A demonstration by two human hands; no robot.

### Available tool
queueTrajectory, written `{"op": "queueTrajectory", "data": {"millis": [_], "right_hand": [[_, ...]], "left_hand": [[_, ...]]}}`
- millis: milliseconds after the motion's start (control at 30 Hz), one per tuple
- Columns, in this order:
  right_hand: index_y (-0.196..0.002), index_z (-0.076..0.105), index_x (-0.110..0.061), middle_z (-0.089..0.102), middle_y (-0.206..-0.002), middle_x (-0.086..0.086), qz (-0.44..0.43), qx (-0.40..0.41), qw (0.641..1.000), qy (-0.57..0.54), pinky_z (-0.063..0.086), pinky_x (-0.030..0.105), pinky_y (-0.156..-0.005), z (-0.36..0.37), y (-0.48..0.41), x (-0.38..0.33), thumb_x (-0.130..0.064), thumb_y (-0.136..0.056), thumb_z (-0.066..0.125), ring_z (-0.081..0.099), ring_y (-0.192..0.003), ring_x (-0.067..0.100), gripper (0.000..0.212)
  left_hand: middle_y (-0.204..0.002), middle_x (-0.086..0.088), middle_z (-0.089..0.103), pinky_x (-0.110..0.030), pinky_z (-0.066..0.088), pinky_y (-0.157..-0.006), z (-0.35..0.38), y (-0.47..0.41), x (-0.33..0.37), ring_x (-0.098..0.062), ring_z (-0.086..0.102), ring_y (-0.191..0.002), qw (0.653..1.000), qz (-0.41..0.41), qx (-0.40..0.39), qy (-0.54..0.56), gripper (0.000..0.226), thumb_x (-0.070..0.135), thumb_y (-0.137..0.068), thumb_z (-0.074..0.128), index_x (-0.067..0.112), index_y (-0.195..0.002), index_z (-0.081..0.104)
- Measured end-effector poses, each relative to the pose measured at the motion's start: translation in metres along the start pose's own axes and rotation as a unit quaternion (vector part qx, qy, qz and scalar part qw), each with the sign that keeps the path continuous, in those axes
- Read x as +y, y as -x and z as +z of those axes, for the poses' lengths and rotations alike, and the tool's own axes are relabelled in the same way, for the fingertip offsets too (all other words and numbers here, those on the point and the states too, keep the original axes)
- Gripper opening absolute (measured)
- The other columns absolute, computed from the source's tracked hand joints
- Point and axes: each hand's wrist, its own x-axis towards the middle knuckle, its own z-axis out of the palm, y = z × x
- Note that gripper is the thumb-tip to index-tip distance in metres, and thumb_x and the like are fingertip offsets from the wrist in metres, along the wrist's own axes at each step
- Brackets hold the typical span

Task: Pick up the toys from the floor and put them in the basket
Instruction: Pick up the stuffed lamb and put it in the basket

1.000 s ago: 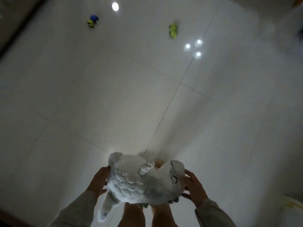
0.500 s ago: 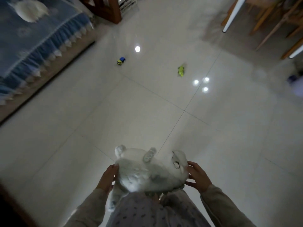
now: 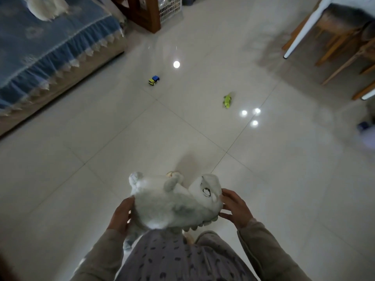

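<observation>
A white plush animal (image 3: 174, 203) lies on its side in the air in front of my body, legs pointing away. My left hand (image 3: 121, 214) presses its rear end and my right hand (image 3: 235, 207) presses its head, so both hold it between them. Far ahead on the tiled floor sit a small yellow and blue toy truck (image 3: 153, 80) and a green toy (image 3: 228, 100). A white lattice basket (image 3: 170, 8) stands at the top, partly hidden behind a brown wooden post.
A bed with a blue frilled cover (image 3: 46, 43) runs along the left. A brown wooden furniture leg (image 3: 146, 13) stands beside the basket. A white table leg (image 3: 302, 29) and wooden chairs (image 3: 345, 51) fill the top right. Glossy tiled floor lies between.
The view has tilted up from the floor, bringing the bed, basket and chairs into sight. The plush animal stays held between both hands, now higher against my body.
</observation>
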Motion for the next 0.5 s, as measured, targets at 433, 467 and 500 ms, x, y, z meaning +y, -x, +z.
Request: {"op": "queueTrajectory", "data": {"millis": [433, 467, 500], "right_hand": [[-0.11, 0.053, -0.009, 0.054, -0.104, 0.015, 0.004, 0.098, 0.991, -0.088, 0.05, 0.036, -0.064, 0.0, -0.125, -0.16, -0.006, -0.092, 0.051, 0.052, -0.091, 0.032, 0.019], [-0.111, 0.052, -0.009, 0.054, -0.106, 0.015, 0.001, 0.109, 0.989, -0.103, 0.049, 0.036, -0.065, -0.002, -0.132, -0.172, -0.007, -0.092, 0.051, 0.051, -0.094, 0.032, 0.019], [-0.114, 0.052, -0.009, 0.053, -0.108, 0.015, -0.004, 0.121, 0.986, -0.118, 0.049, 0.037, -0.066, -0.003, -0.139, -0.185, -0.008, -0.092, 0.051, 0.051, -0.097, 0.033, 0.022]], "left_hand": [[-0.11, -0.006, 0.055, -0.03, 0.041, -0.077, 0.126, -0.094, 0.209, -0.023, 0.053, -0.093, 0.981, 0.068, -0.127, -0.133, 0.024, 0.028, -0.095, 0.045, 0.017, -0.115, 0.052], [-0.111, -0.005, 0.054, -0.031, 0.04, -0.079, 0.138, -0.099, 0.225, -0.025, 0.051, -0.097, 0.978, 0.069, -0.132, -0.148, 0.022, 0.028, -0.095, 0.045, 0.018, -0.114, 0.051], [-0.111, -0.005, 0.053, -0.031, 0.039, -0.079, 0.151, -0.104, 0.24, -0.025, 0.05, -0.099, 0.975, 0.075, -0.139, -0.156, 0.021, 0.028, -0.095, 0.045, 0.019, -0.113, 0.051]]}}
